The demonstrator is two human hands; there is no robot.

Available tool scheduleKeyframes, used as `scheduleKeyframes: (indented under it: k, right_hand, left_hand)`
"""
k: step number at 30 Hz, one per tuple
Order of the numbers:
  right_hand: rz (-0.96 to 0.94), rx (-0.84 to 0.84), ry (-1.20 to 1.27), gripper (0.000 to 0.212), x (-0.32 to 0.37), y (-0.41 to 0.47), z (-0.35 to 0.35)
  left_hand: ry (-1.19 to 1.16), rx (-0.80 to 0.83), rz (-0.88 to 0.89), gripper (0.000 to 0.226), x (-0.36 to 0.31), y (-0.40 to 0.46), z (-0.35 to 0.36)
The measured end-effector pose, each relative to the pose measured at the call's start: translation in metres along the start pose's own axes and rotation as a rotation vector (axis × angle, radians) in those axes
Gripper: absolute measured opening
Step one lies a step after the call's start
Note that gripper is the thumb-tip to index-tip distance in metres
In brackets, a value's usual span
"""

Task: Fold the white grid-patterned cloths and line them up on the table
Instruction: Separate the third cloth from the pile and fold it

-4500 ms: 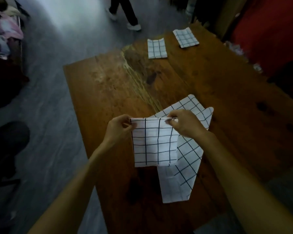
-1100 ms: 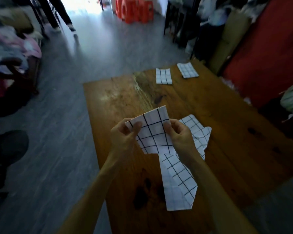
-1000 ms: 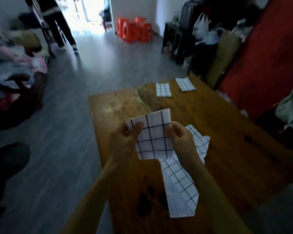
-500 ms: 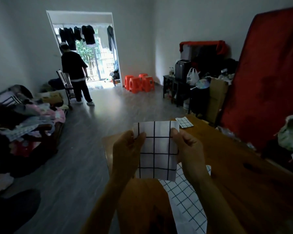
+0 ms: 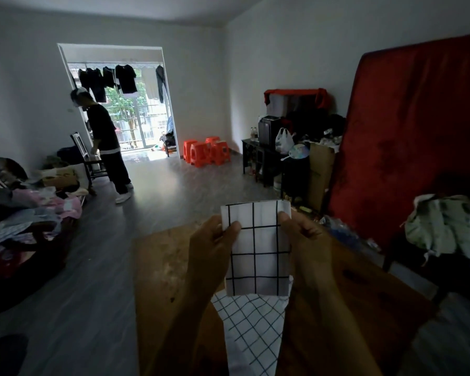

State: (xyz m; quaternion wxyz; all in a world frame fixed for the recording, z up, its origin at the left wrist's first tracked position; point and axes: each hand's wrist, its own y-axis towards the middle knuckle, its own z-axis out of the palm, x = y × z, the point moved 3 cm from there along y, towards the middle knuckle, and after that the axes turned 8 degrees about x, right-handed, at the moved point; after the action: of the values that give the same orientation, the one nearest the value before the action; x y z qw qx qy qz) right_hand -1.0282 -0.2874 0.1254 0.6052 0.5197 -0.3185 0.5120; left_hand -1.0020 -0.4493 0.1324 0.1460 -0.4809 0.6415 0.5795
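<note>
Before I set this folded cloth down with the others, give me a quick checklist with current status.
1. Left hand has a grip on the folded cloth: ok.
2. Right hand has a grip on it: ok.
3. Fold looks compact and squared: ok.
4. Row of finished cloths in sight: not ok, hidden from this view.
5. Free spot on the table: cannot tell.
6. Unfolded cloth waiting below: ok.

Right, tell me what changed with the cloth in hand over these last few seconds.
The folded cloth went from a wider hanging rectangle low over the table to a narrower fold, raised upright in front of the view. The left hand and right hand kept their grip on its side edges throughout. The unfolded cloth stayed lying on the table.
</note>
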Motion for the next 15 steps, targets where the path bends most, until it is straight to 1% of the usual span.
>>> scheduleKeyframes:
  k: [3, 6, 9, 10, 13, 14, 15]
  right_hand:
    - [-0.010, -0.019, -0.035, 0.013, 0.002, -0.006, -0.027]
    - [0.003, -0.042, -0.052, 0.014, 0.000, -0.013, -0.053]
    - [-0.004, -0.079, -0.066, 0.026, -0.005, -0.021, -0.079]
    - [-0.017, -0.107, -0.071, 0.026, -0.005, -0.023, -0.087]
    - [-0.090, -0.165, -0.109, 0.013, -0.003, -0.030, -0.110]
    - [-0.118, -0.186, -0.139, 0.014, -0.001, -0.032, -0.117]
    - [-0.143, -0.209, -0.190, 0.014, -0.001, -0.033, -0.126]
  left_hand:
    - [-0.064, 0.026, -0.005, 0.028, -0.014, -0.005, 0.023]
    - [-0.044, 0.026, 0.026, 0.011, -0.017, -0.007, 0.042]
    - [-0.026, 0.055, 0.045, 0.012, -0.012, -0.010, 0.063]
    - [-0.032, 0.072, 0.040, 0.011, -0.011, -0.012, 0.071]
    - [-0.051, 0.116, 0.030, 0.009, -0.009, -0.017, 0.093]
    - [-0.038, 0.131, 0.045, 0.009, -0.011, -0.019, 0.100]
    - [-0.023, 0.150, 0.060, 0.014, -0.013, -0.021, 0.107]
